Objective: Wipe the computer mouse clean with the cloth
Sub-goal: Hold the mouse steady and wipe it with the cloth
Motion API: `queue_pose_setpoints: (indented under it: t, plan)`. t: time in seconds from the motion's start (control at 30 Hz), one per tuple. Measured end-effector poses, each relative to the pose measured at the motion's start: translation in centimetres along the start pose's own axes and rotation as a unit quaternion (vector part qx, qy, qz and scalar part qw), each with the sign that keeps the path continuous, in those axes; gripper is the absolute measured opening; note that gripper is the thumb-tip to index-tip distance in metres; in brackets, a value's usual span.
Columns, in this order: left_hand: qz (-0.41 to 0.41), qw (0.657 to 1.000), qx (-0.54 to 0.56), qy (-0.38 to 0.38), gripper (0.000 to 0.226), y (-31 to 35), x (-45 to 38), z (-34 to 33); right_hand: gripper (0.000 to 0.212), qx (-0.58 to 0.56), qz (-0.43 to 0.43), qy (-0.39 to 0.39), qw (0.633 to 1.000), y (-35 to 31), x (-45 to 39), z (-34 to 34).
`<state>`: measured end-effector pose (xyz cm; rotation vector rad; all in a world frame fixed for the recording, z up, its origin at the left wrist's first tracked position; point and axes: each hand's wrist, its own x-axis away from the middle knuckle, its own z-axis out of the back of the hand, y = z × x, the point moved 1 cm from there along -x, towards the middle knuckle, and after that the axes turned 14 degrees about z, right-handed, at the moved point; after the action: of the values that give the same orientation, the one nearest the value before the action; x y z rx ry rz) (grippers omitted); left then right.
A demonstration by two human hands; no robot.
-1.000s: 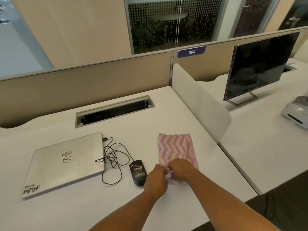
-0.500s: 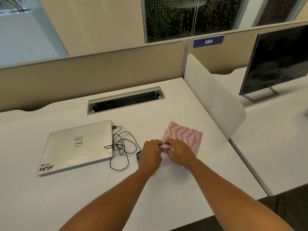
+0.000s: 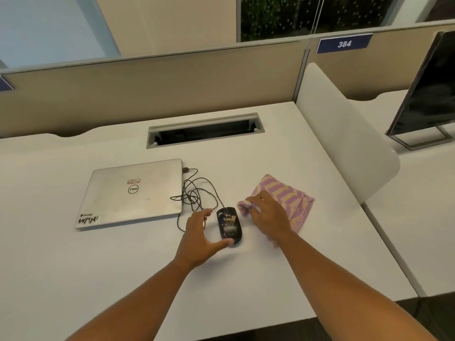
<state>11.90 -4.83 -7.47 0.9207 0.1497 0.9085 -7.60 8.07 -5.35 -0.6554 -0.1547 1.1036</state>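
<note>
White desk point(image 3: 123, 279) surface is being seen from above, bounded at the back by a beige partition point(image 3: 172, 89) carrying a blue plate numbered 384 point(image 3: 344, 43); a curved white divider point(image 3: 344, 134) is standing along the desk's right edge, and a dark monitor point(image 3: 428, 94) is being shown on the neighbouring desk beyond it; a long cable slot point(image 3: 205, 130) is set into the desk near the partition. A closed silver laptop point(image 3: 133, 193) is lying on the left half of the desk, with a sticker at its near left corner; a tangled black cable point(image 3: 194, 193) is plugged into its far right corner and is running down to the mouse point(image 3: 229, 223). The mouse, black and spattered with pale specks, is lying on the desk just right of the laptop's near corner, between the two hands. The left hand point(image 3: 199, 237) is being held spread and open around the mouse's left side; its thumb is touching the near end of the mouse, while its fingers are being kept just beside the far left edge, whether in contact cannot be told. The right hand point(image 3: 268, 215) is being closed on the cloth point(image 3: 288, 200), a purple and cream striped piece, bunched at the fingers; the cloth's gathered end is being held just right of the mouse, apart from it, with the rest trailing on the desk behind the hand.
</note>
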Motion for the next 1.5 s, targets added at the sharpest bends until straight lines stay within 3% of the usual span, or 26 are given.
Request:
queue_pose_setpoints:
  t: [0.17,0.33,0.47,0.83,1.03,1.27,1.4,1.5]
  plan:
    - [0.026,0.998,-0.021,-0.052,0.123,-0.4,-0.3,-0.5,0.032,0.013,-0.023,0.029,0.999,-0.8,-1.1,-1.3]
    - [0.035,0.996,-0.053,-0.061,0.136,-0.5,-1.0,-0.7,0.01,0.051,-0.032,0.078,0.995,-1.7,-2.3,-2.1]
    - [0.026,0.992,-0.095,-0.083,0.14,-0.5,-2.0,-0.7,0.009,0.047,-0.016,0.085,0.995,-1.9,-3.3,-2.9]
    - [0.017,0.99,-0.111,-0.085,0.127,-0.4,-3.3,-0.8,0.025,0.09,0.013,-0.023,0.996,-3.0,-4.1,-3.8]
    - [0.005,0.991,-0.11,-0.072,0.119,-0.4,-3.2,-0.7,0.032,0.029,0.089,-0.147,0.985,-2.3,-3.7,-3.7]
    - [0.01,0.99,-0.122,-0.072,0.121,-0.3,-3.2,-0.5,0.026,-0.034,0.077,-0.152,0.985,-1.5,-4.5,-2.5]
    - [0.011,0.99,-0.123,-0.072,0.121,-0.3,-3.1,-0.5,0.029,0.01,0.045,-0.11,0.993,-1.7,-5.3,-2.3]
    - [0.01,0.99,-0.123,-0.074,0.121,-0.3,-3.2,-0.5,0.028,0.011,0.024,-0.143,0.989,-2.3,-5.3,-3.0]
